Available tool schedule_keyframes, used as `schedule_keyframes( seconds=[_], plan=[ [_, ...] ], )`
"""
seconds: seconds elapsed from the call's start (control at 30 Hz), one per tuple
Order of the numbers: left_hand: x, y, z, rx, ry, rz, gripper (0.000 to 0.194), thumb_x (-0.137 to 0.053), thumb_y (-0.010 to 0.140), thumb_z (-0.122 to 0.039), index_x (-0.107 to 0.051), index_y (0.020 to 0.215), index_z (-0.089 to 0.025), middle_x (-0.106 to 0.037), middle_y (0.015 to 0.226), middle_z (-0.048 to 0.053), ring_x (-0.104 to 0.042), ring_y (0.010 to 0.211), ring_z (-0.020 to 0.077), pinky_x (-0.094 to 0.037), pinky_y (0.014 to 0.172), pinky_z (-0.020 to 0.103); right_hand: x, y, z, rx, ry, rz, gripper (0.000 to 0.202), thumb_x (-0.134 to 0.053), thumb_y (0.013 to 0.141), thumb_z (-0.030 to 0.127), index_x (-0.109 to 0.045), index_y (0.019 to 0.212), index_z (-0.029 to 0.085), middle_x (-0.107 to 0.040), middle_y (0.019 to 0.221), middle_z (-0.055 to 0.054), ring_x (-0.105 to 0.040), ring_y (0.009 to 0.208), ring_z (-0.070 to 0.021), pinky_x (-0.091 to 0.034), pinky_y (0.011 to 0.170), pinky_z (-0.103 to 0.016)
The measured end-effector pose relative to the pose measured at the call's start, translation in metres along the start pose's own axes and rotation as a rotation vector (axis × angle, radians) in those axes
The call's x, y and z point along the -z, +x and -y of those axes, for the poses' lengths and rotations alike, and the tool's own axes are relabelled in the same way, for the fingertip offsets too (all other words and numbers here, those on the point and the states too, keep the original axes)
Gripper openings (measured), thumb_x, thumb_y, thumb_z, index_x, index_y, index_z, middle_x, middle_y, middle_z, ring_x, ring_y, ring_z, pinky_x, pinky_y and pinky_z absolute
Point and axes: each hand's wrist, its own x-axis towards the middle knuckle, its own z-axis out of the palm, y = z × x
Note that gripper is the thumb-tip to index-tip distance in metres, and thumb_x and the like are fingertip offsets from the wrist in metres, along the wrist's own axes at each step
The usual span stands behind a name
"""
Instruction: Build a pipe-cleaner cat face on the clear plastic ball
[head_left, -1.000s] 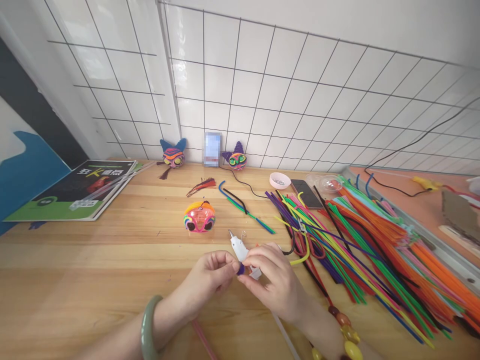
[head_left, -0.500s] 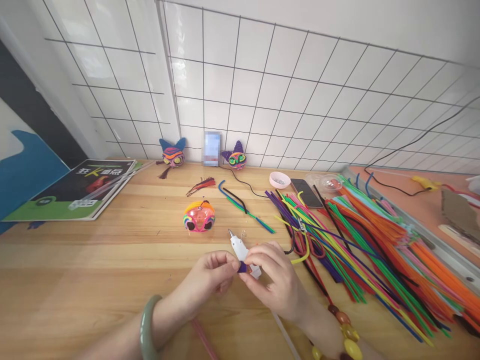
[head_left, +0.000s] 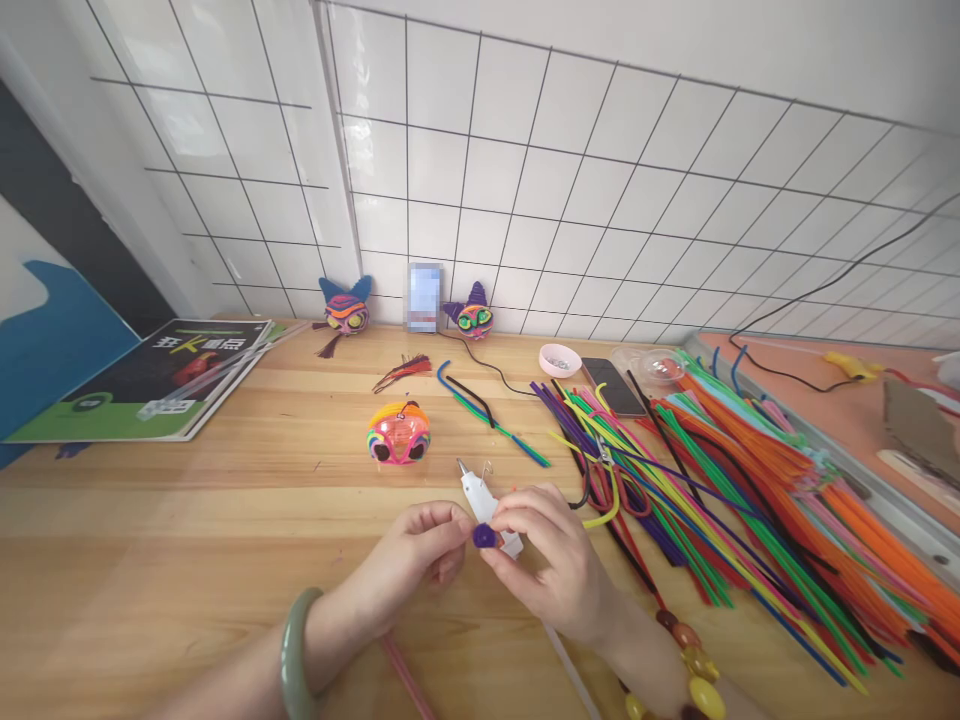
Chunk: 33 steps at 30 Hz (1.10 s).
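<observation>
A small coil of purple pipe cleaner shows its round face between my two hands. My right hand pinches it from the right between thumb and fingertips. At its left edge are the closed thumb and forefinger of my left hand, gripping the coil's rim. Just behind the fingers lies a white glue gun, nozzle pointing away, its rear partly hidden by my right hand. Beyond it, to the left, stands a clear rounded shape decorated with coloured pipe cleaners.
A heap of coloured pipe cleaners covers the right side, with scissors among them. Behind are a pink bowl and a dark phone. Two eared pipe-cleaner masks lean at the wall. A magazine lies left.
The purple coil has turned so that its round face shows. My left fingertips have shifted slightly left, uncovering more of it. My right hand keeps its place.
</observation>
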Motion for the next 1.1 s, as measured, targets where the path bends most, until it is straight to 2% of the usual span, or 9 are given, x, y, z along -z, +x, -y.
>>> schedule_keyframes(
  seconds=[0.53, 0.83, 1.1],
  plan=[
    [0.0033, 0.0, 0.0038, -0.011, -0.003, 0.052, 0.024, -0.063, 0.075, -0.035, -0.056, 0.063, -0.015, -0.038, 0.042, -0.007, -0.026, 0.041, 0.0066, -0.019, 0.044, 0.022, 0.0011, 0.003, 0.0023, 0.037, 0.014, -0.008, 0.004, -0.059, 0.08, 0.018, -0.057, 0.084, 0.02, -0.062, 0.078, -0.004, -0.058, 0.072, -0.0174, -0.043, 0.067, -0.033],
    [0.0018, -0.0009, 0.0007, -0.045, 0.083, 0.049, 0.026, -0.062, 0.076, -0.037, -0.055, 0.062, -0.015, -0.038, 0.042, -0.007, -0.026, 0.042, 0.0067, -0.019, 0.045, 0.022, 0.0009, 0.0028, 0.002, 0.034, 0.022, -0.003, 0.006, -0.06, 0.079, 0.017, -0.057, 0.083, 0.019, -0.061, 0.078, -0.004, -0.057, 0.072, -0.0171, -0.042, 0.067, -0.033],
    [0.0026, -0.0012, 0.002, -0.031, 0.052, 0.028, 0.029, -0.058, 0.077, -0.039, -0.054, 0.06, -0.015, -0.039, 0.043, -0.006, -0.027, 0.042, 0.0072, -0.02, 0.044, 0.022, 0.0017, 0.003, 0.0024, 0.033, 0.016, -0.007, 0.005, -0.059, 0.08, 0.017, -0.058, 0.085, 0.019, -0.062, 0.079, -0.004, -0.058, 0.073, -0.0171, -0.043, 0.069, -0.034]
  ],
)
